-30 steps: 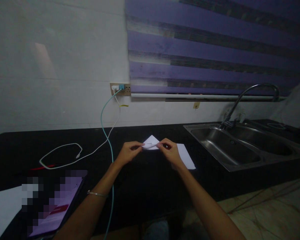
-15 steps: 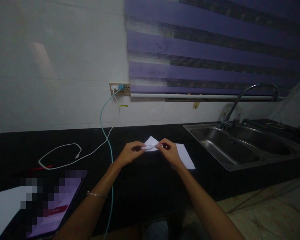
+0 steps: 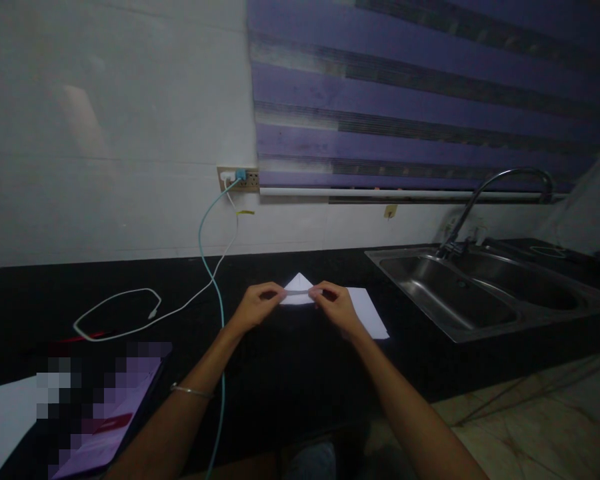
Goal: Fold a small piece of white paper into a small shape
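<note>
A folded sheet of white paper (image 3: 299,283) lies on the black counter, its pointed end facing the wall. A band of the paper along its near side stands slightly raised. My left hand (image 3: 260,303) pinches the left end of that band between thumb and fingers. At the opposite end, my right hand (image 3: 335,305) pinches it the same way. Just right of my right hand, and partly covered by it, is a flat stack of white paper (image 3: 369,313).
A double steel sink (image 3: 455,330) with a curved tap (image 3: 473,207) is set into the counter at right. A teal cable (image 3: 221,313) and a white cable (image 3: 185,305) run from the wall socket (image 3: 251,180). A partly blurred tablet-like screen (image 3: 103,447) and white sheet (image 3: 5,413) lie front left.
The raised band of the folded paper, bunched and curved before, is now straighter and flatter between my fingers. Both hands stay pinched at its ends and have shifted only slightly.
</note>
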Demonstrator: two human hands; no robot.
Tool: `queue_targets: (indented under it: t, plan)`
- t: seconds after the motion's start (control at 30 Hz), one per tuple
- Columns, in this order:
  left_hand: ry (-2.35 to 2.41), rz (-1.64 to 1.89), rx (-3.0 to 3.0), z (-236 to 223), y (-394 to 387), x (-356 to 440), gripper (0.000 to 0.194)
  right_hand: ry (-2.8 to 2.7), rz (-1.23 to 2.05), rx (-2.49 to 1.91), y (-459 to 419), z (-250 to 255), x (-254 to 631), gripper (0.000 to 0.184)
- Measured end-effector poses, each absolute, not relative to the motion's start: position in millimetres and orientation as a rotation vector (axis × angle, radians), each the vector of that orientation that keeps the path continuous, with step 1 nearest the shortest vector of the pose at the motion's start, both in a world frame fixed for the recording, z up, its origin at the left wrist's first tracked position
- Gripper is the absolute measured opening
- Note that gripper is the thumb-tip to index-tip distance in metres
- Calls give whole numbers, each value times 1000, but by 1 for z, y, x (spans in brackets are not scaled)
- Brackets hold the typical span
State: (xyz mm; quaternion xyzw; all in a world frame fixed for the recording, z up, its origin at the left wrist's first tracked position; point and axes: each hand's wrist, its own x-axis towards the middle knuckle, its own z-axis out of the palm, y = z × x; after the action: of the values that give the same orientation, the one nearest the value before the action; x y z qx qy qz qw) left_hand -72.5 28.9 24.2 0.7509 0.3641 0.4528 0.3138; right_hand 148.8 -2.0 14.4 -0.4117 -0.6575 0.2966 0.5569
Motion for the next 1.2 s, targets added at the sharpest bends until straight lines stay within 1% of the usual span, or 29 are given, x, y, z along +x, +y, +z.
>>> queue_targets:
  t: [0.13,0.27,0.3,0.47,0.57,0.77,0.83,0.87,0.93,1.0,1.03,1.07,1.13,1.2]
  plan:
    - [966,1194,1836,23,29,-71,24,-1537,719,-1013,-1,13,150,18]
    - [874,1202,1712,22,29,-70,52,-1506,769,-989,0,11,150,21]
    - [870,1184,1709,22,29,-70,54,-1497,786,-981,0,11,150,23]
    - [870,1099,1771,22,29,-70,34,-1525,794,-993,0,12,151,21]
    - [884,1047,1823,21,30,-71,27,-1565,785,-989,0,12,151,21]
    - [955,1090,1811,18,31,-72,33,-1550,831,-978,-2,12,149,24]
    - [938,1102,1796,19,30,-72,36,-1508,866,-943,-3,14,149,31]
    - [927,1100,1784,20,30,-71,39,-1487,882,-928,-3,14,149,37]
    - [903,1099,1751,22,28,-71,53,-1467,903,-925,-3,14,150,46]
    - [889,1092,1721,24,28,-72,67,-1477,909,-960,-2,13,151,45]
    - [887,1083,1710,25,28,-72,69,-1483,909,-982,-1,12,152,42]
    - [890,1066,1704,25,28,-73,66,-1486,905,-1004,1,11,153,39]
    - [904,1020,1706,24,30,-75,53,-1494,894,-1041,3,8,154,33]
    - [931,983,1735,22,32,-77,44,-1496,874,-1064,5,7,156,32]
